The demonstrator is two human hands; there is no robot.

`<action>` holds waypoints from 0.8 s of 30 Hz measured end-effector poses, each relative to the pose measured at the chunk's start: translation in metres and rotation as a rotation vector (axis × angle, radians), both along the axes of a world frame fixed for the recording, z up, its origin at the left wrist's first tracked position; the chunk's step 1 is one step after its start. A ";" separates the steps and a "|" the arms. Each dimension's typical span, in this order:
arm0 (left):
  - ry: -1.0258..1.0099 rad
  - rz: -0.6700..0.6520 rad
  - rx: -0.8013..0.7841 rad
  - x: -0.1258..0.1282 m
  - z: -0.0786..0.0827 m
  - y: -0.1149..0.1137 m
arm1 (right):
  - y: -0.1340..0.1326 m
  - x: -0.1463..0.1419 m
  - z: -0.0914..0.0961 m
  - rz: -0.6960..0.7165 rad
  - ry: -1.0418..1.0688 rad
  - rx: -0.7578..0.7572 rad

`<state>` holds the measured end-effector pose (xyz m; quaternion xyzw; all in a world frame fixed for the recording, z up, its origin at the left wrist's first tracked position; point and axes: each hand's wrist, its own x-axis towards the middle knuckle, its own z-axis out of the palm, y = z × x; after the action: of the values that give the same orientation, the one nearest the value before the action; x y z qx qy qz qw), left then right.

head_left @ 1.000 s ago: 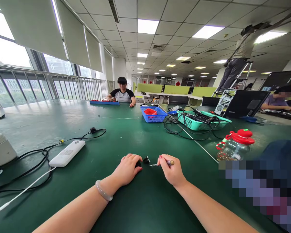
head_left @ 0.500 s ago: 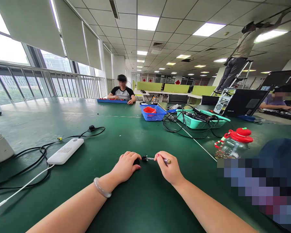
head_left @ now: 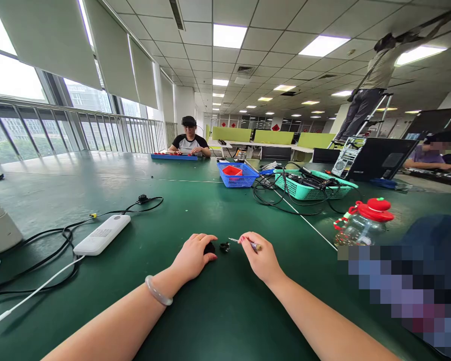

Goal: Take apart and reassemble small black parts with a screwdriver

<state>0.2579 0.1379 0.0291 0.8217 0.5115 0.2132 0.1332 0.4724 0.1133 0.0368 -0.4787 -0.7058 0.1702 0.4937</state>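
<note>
On the green table (head_left: 180, 311), my left hand (head_left: 193, 258) curls around a small black piece (head_left: 209, 248), its thumb and forefinger at either side. Most of that piece is hidden by the fingers. Just right of it is a small black part with shiny metal bits (head_left: 224, 247); I cannot tell whether the two are joined. My right hand (head_left: 261, 258) is closed on a slim screwdriver (head_left: 255, 246) with a pale brownish handle. The screwdriver's metal tip points left, a little above and apart from the small black part.
At left lie a white power bank (head_left: 102, 234) and black cables (head_left: 65, 233). Farther back are a blue basket (head_left: 238, 181) and a green basket (head_left: 293, 189) with cables. A red-lidded jar (head_left: 368, 225) stands at right. One person (head_left: 190, 143) sits opposite; another (head_left: 376, 75) is on a ladder.
The screwdriver tip has lifted off the small black part and tilted upward. My left thumb and forefinger have spread slightly, showing more of the black piece.
</note>
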 end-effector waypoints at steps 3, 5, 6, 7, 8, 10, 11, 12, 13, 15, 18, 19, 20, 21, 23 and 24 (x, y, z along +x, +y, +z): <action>0.028 0.013 0.002 0.000 0.000 0.001 | -0.001 -0.001 0.000 0.017 0.001 -0.014; 0.048 0.026 -0.002 0.000 0.000 0.001 | -0.002 -0.002 0.002 0.037 -0.006 -0.017; 0.054 0.031 -0.005 -0.001 0.000 0.001 | -0.003 -0.003 0.002 0.047 -0.010 -0.018; 0.057 0.035 -0.008 -0.001 0.000 0.002 | -0.004 -0.003 0.003 0.058 -0.014 -0.020; 0.058 0.038 -0.009 -0.001 0.000 0.002 | -0.004 -0.003 0.004 0.068 -0.019 -0.021; 0.058 0.036 -0.004 -0.001 0.000 0.002 | -0.005 -0.004 0.004 0.092 -0.028 -0.018; 0.058 0.035 -0.002 -0.001 -0.001 0.002 | -0.006 -0.004 0.005 0.107 -0.032 -0.014; 0.060 0.033 -0.002 -0.001 -0.001 0.001 | -0.006 -0.004 0.005 0.124 -0.036 -0.008; 0.063 0.032 -0.002 -0.001 -0.001 0.001 | -0.007 -0.004 0.006 0.142 -0.041 -0.001; 0.069 0.027 -0.005 -0.001 0.000 0.000 | -0.008 -0.005 0.006 0.173 -0.054 0.012; 0.077 0.014 -0.010 -0.001 0.001 -0.001 | -0.009 -0.004 0.007 0.198 -0.068 0.020; 0.081 0.007 -0.013 -0.001 0.001 -0.001 | -0.010 -0.004 0.007 0.201 -0.067 0.020; 0.085 -0.003 -0.016 0.000 0.001 -0.002 | -0.009 -0.004 0.007 0.203 -0.065 0.020; 0.090 -0.013 -0.016 0.000 0.001 -0.003 | -0.009 -0.004 0.007 0.204 -0.061 0.021; 0.103 -0.045 -0.003 -0.001 0.002 -0.005 | -0.008 -0.004 0.006 0.206 -0.052 0.028; 0.111 -0.067 0.009 -0.001 0.002 -0.006 | -0.008 -0.004 0.006 0.208 -0.049 0.033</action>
<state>0.2574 0.1317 0.0309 0.8494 0.4895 0.1649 0.1080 0.4685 0.1051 0.0430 -0.3987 -0.7663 0.1973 0.4636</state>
